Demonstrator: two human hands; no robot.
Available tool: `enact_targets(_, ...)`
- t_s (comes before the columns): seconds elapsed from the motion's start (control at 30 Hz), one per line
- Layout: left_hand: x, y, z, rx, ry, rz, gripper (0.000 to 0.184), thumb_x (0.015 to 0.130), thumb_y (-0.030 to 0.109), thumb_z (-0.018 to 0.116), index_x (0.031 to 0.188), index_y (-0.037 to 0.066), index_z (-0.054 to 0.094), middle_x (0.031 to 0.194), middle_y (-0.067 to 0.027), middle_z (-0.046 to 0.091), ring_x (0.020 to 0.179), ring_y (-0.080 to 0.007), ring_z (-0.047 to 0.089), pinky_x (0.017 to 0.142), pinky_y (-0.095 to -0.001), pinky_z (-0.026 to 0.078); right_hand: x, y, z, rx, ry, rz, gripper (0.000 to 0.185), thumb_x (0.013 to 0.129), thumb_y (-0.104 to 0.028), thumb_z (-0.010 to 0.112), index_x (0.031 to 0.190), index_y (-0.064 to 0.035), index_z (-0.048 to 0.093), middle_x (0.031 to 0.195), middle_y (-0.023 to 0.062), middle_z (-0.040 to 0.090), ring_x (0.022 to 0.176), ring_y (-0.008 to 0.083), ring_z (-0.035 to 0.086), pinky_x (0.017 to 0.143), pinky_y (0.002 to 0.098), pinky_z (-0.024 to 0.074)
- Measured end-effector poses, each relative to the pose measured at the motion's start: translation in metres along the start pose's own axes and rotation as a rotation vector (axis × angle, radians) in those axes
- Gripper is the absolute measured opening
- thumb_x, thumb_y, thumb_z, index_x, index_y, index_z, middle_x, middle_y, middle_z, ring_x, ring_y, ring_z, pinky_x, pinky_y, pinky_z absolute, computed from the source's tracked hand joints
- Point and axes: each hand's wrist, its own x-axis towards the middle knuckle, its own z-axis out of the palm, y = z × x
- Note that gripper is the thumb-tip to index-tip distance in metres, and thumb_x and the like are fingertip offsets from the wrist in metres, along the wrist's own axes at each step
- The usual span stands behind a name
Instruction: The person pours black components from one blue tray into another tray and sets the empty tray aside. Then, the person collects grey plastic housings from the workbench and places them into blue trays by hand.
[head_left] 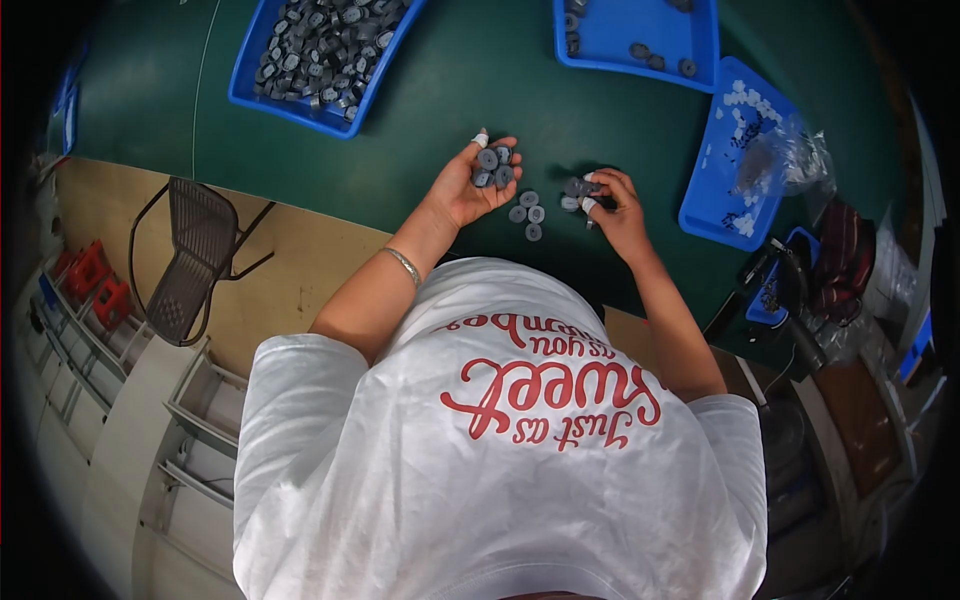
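Note:
My left hand (462, 190) is turned palm up, fingers partly curled, with several small grey round plastic parts (503, 175) resting in it. White wrapping covers its thumb tip. To the right, my right hand (622, 215) has its fingertips, two wrapped in white, closed on dark grey round parts (577, 188) just above or at the table top. How many it grips is hidden by the fingers. Between the hands, a small group of loose grey round parts (535, 214) lies on the green table (420, 110).
A blue tray (350, 128) heaped with grey parts stands at the upper left. Another blue tray (640, 72) at the top holds a few. At right, a blue tray (715, 228) carries white and black bits beside a clear plastic bag (790, 160). A chair (190, 250) stands left.

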Motion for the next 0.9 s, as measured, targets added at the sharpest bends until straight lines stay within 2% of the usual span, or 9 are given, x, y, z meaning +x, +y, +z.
enact_targets(0.03,0.001,-0.001,0.000,-0.001,-0.010,-0.008,0.043,0.099,0.041,0.045,0.121,0.007,0.058,0.104,-0.0115,0.062,0.090,-0.0247,0.061,0.070,-0.0351,0.056,0.001,-0.004,-0.002,-0.001,0.003,-0.002,0.040,0.079,0.003,0.067,0.116,-0.0116,0.060,0.119,0.0071,0.052,0.102,0.0179,0.058,0.080,0.0308,0.0525)
enact_targets(0.1,0.003,-0.004,0.003,0.031,-0.007,-0.019,0.043,0.099,0.041,0.045,0.120,0.007,0.058,0.105,-0.0115,0.062,0.090,-0.0248,0.061,0.071,-0.0353,0.056,0.006,-0.017,-0.006,0.465,-0.022,0.470,0.034,0.083,0.001,0.065,0.115,-0.0088,0.059,0.110,0.0038,0.057,0.097,0.0140,0.061,0.072,0.0288,0.0545)
enact_targets(0.33,0.008,-0.016,0.015,0.112,0.013,-0.035,0.043,0.098,0.041,0.047,0.118,0.005,0.059,0.107,-0.0119,0.062,0.092,-0.0258,0.062,0.076,-0.0388,0.056,0.015,-0.019,-0.013,0.723,-0.067,0.538,0.027,0.090,-0.007,0.058,0.117,-0.0077,0.057,0.108,0.0045,0.060,0.094,0.0157,0.062,0.062,0.0269,0.0547)
enact_targets(0.53,0.001,-0.013,0.016,0.149,0.080,-0.004,0.044,0.098,0.042,0.047,0.118,0.005,0.059,0.105,-0.0116,0.063,0.091,-0.0250,0.062,0.079,-0.0408,0.056,0.017,-0.026,-0.017,1.198,-0.154,0.644,0.026,0.093,-0.020,0.056,0.115,-0.0081,0.056,0.111,0.0072,0.056,0.090,0.0172,0.059,0.052,0.0211,0.0458)
enact_targets(0.63,0.001,-0.007,0.009,0.133,0.058,-0.002,0.042,0.096,0.042,0.051,0.115,0.006,0.061,0.104,-0.0109,0.063,0.091,-0.0245,0.062,0.080,-0.0416,0.055,0.023,-0.021,-0.020,1.482,-0.152,0.612,0.022,0.095,-0.026,0.055,0.110,-0.0091,0.053,0.112,0.0113,0.050,0.081,0.0159,0.051,0.043,0.0178,0.0382)
enact_targets(0.73,0.000,-0.003,0.008,0.068,0.044,0.013,0.042,0.097,0.042,0.050,0.115,0.006,0.061,0.103,-0.0106,0.063,0.090,-0.0241,0.062,0.079,-0.0410,0.055,0.046,-0.015,-0.037,1.400,-0.036,0.435,0.019,0.094,-0.021,0.057,0.109,-0.0094,0.053,0.107,0.0104,0.050,0.079,0.0152,0.052,0.042,0.0177,0.0374)
enact_targets(0.8,-0.002,-0.001,0.009,0.081,0.048,0.034,0.041,0.097,0.042,0.049,0.115,0.006,0.061,0.103,-0.0103,0.063,0.089,-0.0238,0.062,0.079,-0.0406,0.055,0.069,-0.026,-0.043,1.170,0.104,0.420,0.023,0.092,-0.016,0.060,0.113,-0.0111,0.054,0.100,0.0075,0.052,0.076,0.0126,0.052,0.041,0.0185,0.0359)
enact_targets(0.87,-0.004,0.001,0.009,0.061,0.058,0.033,0.041,0.097,0.041,0.049,0.116,0.006,0.061,0.104,-0.0105,0.063,0.089,-0.0239,0.062,0.078,-0.0403,0.056,0.091,-0.041,-0.037,0.358,0.366,0.377,0.032,0.089,-0.015,0.063,0.119,-0.0111,0.054,0.098,0.0043,0.053,0.071,0.0099,0.053,0.046,0.0212,0.0405)
enact_targets(0.9,-0.004,0.001,0.008,0.065,0.055,0.036,0.041,0.097,0.041,0.049,0.116,0.006,0.061,0.104,-0.0105,0.063,0.089,-0.0239,0.062,0.078,-0.0403,0.056,0.104,-0.012,-0.032,0.126,0.408,0.254,0.043,0.088,-0.022,0.066,0.127,-0.0129,0.051,0.101,0.0061,0.054,0.074,0.0163,0.057,0.059,0.0293,0.0485)
